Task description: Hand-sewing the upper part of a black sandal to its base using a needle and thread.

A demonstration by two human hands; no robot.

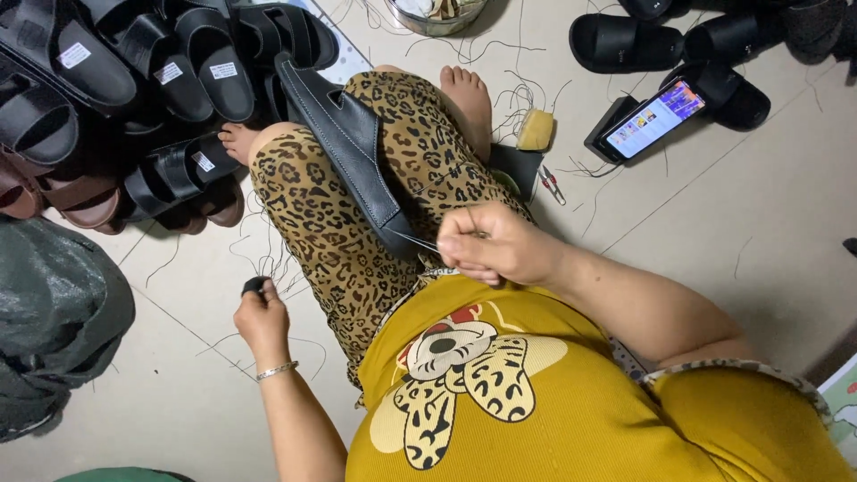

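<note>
A black leather sandal piece [350, 143] with light stitching lies across my lap on leopard-print trousers. My right hand [493, 244] is pinched shut at its near end, gripping a needle with thread running to the leather. My left hand [261, 312], with a silver bracelet at the wrist, is held out to the left over the floor. Its fingers are closed around a small black object [253, 286].
A heap of black and brown sandals [134, 98] lies at upper left, more black sandals [678, 40] at upper right. A lit phone [652, 118] leans on a stand. A yellow block [536, 129], small snips [551, 183], a metal bowl [437, 13], a dark bag [54, 321] and loose threads lie around.
</note>
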